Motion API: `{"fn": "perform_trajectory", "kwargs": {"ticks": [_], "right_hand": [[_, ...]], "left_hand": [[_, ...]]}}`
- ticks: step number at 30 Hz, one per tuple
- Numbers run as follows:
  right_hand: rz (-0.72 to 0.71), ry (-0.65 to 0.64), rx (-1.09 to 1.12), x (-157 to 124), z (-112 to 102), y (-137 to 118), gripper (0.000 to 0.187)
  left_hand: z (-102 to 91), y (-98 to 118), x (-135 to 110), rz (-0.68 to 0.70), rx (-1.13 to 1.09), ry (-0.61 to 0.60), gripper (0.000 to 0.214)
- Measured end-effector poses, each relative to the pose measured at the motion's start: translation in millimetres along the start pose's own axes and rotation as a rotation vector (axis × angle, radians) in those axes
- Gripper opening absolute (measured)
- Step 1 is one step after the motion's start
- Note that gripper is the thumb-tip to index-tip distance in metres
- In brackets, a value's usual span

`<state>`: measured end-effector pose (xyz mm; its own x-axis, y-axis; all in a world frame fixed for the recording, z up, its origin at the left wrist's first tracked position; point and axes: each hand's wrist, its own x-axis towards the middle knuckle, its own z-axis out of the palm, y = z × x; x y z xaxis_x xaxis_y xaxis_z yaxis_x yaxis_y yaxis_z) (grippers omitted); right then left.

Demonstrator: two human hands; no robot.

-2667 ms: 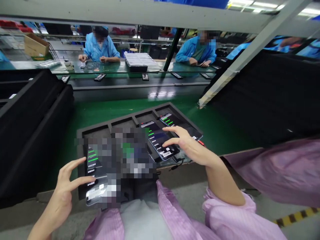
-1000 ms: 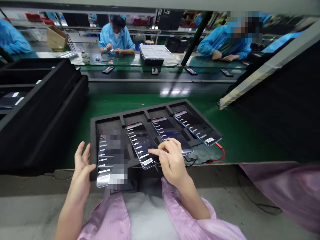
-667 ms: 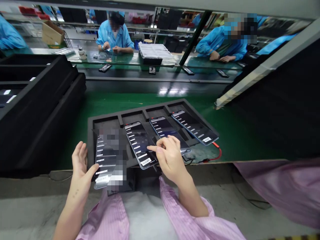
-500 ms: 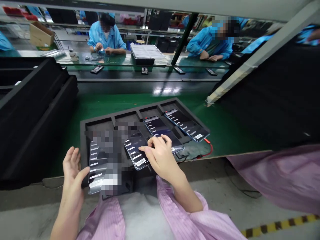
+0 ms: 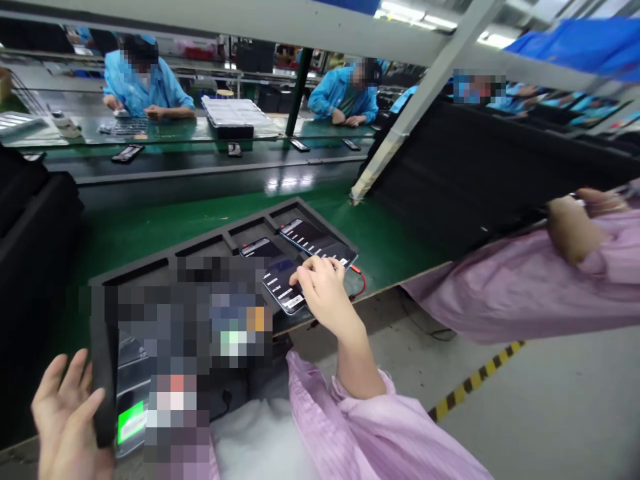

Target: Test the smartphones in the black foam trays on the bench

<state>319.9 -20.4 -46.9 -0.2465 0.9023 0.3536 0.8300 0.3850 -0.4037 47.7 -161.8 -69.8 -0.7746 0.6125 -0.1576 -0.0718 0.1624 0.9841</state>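
My right hand (image 5: 325, 293) is over the third smartphone (image 5: 280, 283) from the left, with its index finger bent down at the screen, which shows a list and a white label. It holds nothing. Contact with the glass cannot be made out. My left hand (image 5: 73, 407) is open, palm turned up, beside the left wall of the black foam tray (image 5: 200, 247). Close to it lies the leftmost phone (image 5: 131, 420), with a bright green patch near its bottom end. Blurring covers much of that phone and its neighbour. The rightmost phone (image 5: 313, 240) lies tilted in its compartment.
A red cable (image 5: 363, 283) hangs by the rightmost phone. Black foam trays (image 5: 35, 267) are stacked at left. A slanted post (image 5: 385, 153) and black panel (image 5: 475, 160) stand at right. Across the line (image 5: 190, 170), co-workers in blue work; a pink-sleeved arm (image 5: 575, 227) is at right.
The view has swung right. My right hand has shifted from the second phone to the third. The leftmost phone's list has given way to a green patch. My left hand stays by the tray.
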Motion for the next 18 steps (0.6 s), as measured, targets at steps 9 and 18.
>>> {"fn": "perform_trajectory", "kwargs": {"ticks": [9,18], "right_hand": [[-0.021,-0.021,0.060,9.4,-0.9,-0.2,0.046],[0.016,0.094,0.116,4.9,-15.2,23.8,0.047]], "left_hand": [[-4.5,-6.2,0.9,0.043,0.037,-0.031,0.051],[-25.1,-34.6,38.6,0.111,0.131,-0.099,0.052]]}}
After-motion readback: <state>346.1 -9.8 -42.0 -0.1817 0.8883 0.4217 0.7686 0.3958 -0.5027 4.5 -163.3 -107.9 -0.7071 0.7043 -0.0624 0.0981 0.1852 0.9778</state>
